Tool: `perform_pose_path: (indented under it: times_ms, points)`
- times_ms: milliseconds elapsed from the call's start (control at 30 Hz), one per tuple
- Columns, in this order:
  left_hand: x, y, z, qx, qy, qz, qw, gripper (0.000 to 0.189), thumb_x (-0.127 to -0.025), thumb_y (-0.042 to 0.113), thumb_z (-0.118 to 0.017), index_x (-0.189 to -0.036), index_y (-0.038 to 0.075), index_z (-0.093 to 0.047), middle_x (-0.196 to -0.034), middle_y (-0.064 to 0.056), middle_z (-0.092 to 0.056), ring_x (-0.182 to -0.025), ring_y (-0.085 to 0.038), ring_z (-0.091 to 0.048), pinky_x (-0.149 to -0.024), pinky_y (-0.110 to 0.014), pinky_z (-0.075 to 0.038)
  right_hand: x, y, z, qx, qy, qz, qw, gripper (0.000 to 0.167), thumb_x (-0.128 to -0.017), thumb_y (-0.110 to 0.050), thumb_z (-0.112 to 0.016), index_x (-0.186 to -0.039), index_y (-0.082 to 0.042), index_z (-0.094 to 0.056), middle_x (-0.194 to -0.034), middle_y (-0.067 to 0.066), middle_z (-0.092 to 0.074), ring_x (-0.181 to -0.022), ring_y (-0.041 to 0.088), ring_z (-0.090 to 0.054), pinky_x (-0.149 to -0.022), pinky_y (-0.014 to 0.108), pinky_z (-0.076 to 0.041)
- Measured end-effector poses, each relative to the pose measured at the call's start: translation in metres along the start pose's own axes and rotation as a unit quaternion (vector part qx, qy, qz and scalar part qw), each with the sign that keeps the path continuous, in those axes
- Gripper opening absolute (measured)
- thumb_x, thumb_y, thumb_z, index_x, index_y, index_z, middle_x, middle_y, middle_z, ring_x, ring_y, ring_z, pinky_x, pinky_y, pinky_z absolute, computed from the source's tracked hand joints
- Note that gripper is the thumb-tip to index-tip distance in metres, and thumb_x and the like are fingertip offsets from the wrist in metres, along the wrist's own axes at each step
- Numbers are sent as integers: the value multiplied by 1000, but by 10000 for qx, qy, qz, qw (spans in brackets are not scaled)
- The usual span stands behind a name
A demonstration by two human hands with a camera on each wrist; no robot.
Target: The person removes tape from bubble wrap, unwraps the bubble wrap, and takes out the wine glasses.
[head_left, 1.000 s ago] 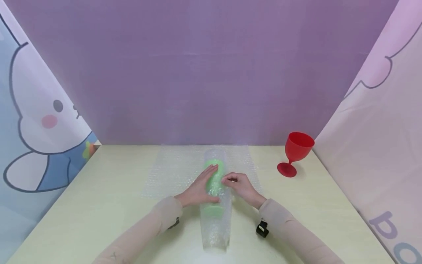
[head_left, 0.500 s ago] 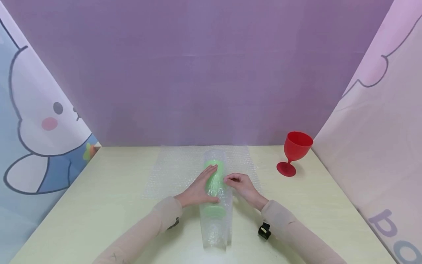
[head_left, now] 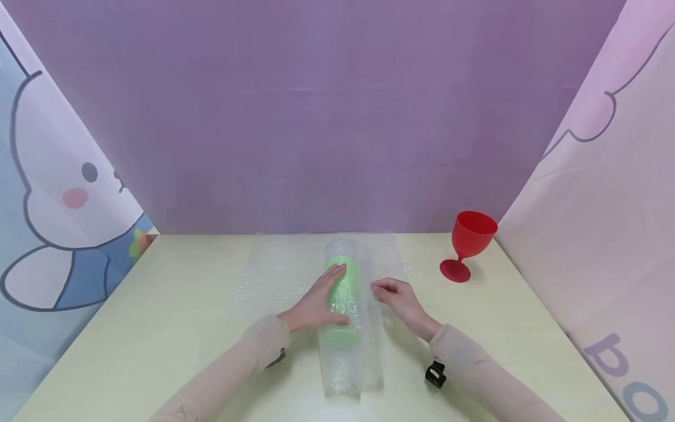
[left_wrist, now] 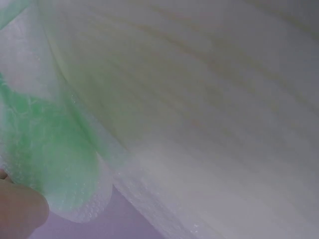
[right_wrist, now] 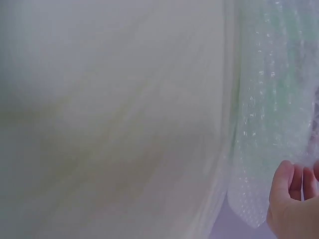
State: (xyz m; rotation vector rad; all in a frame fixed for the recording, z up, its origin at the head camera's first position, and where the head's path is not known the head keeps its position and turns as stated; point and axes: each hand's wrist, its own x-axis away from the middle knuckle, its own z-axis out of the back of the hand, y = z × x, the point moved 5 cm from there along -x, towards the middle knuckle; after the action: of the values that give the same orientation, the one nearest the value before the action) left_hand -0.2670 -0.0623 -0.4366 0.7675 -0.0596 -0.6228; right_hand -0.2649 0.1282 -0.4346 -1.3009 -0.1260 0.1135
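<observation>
A light green goblet [head_left: 343, 296] lies wrapped in clear bubble wrap [head_left: 341, 375] at the middle of the table, bowl toward the back and foot toward the front. Across the goblet's left side rests my left hand [head_left: 315, 302], fingers fairly straight over the bowl and thumb stretched near the foot. My right hand [head_left: 402, 302] pinches the loose edge of the wrap just to the right of the roll, holding that flap out from it. The right wrist view shows the thumb and fingertips [right_wrist: 284, 172] at the wrap's edge. The stem is largely hidden by the left hand.
A red goblet [head_left: 473, 237] stands upright at the back right of the pale table [head_left: 174, 305]. Flat bubble wrap [head_left: 279, 264] spreads behind the roll to the back edge. A purple backdrop [head_left: 337, 117] rises behind, with printed side panels [head_left: 58, 234] left and right.
My right hand has moved to the right, drawing the edge of the bubble wrap away from the roll. My left hand has stayed on the wrapped goblet.
</observation>
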Motion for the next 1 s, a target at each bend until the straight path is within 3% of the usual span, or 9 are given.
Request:
perform_pose_path:
  times_ms: [200,500,833,1000]
  points:
    - [-1,0,0,-85,30,-2,10000,111,-64,39,-80,-148,16,-11,-155,-2,-7,-143,-20,-4,-114,-49,-14,5,7,14,-9,87,-220,9997,31,-90,-9,-55,-115,9,-57,-108,22,-60,-84,11,-56,-85,30,-53]
    - [0,0,0,-13,18,32,10000,111,-64,38,-80,-148,16,-11,-155,-2,-7,-143,-21,-3,-113,-51,-13,11,14,36,462,126,-434,9979,28,-88,-11,-58,-112,5,-59,-106,16,-62,-87,15,-58,-86,30,-53]
    - [-1,0,0,-53,41,84,9999,111,-64,36,-81,-148,16,-11,-155,-1,-6,-143,-17,-2,-114,-48,-12,15,33,53,-4,128,-1072,9942,33,-89,-14,-59,-112,9,-55,-105,16,-62,-88,13,-61,-87,31,-53]
    - [0,-2,-1,-78,63,82,9999,112,-63,37,-81,-148,17,-11,-155,0,-6,-143,-18,-3,-114,-48,-13,17,34,59,-341,127,-1096,9933,34,-90,-11,-57,-113,13,-52,-106,18,-61,-91,15,-62,-88,30,-52]
